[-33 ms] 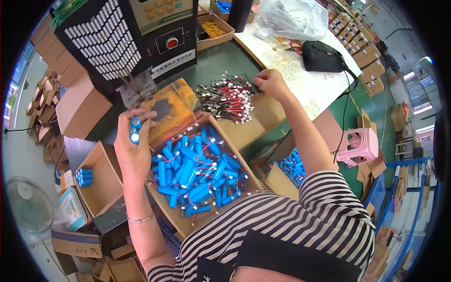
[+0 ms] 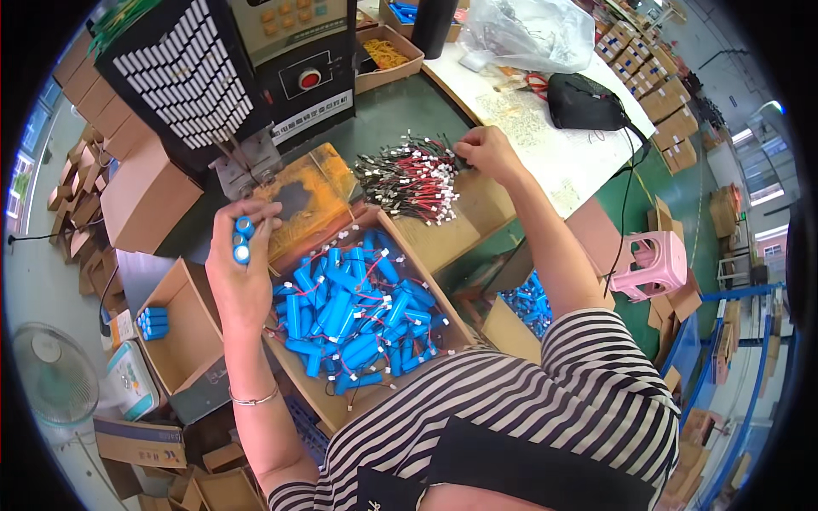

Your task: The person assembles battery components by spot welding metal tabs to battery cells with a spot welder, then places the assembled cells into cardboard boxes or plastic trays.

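Observation:
My left hand (image 2: 241,285) is closed around blue cylindrical battery cells (image 2: 243,228), their shiny ends showing between thumb and fingers. It is beside an orange block (image 2: 319,192) with a dark patch, in front of the black machine's electrodes (image 2: 234,157). Over on the right, my right hand (image 2: 490,153) has its fingers pinched together at the edge of a pile of red and black wire leads with white connectors (image 2: 413,183). Whatever is between those fingertips is hidden. Below the hands, a cardboard box (image 2: 439,294) holds many blue cells with wires attached (image 2: 349,307).
The black machine (image 2: 298,51) with a red button stands at the back. An open carton (image 2: 183,349) with several blue cells is at the left. A white board (image 2: 532,111) carries a plastic bag (image 2: 532,38) and a black pouch (image 2: 588,102). A pink stool (image 2: 654,264) stands right.
The cells in my left hand have shifted slightly between the fingers, and their ends sit differently. My right hand has hardly moved at the wire pile.

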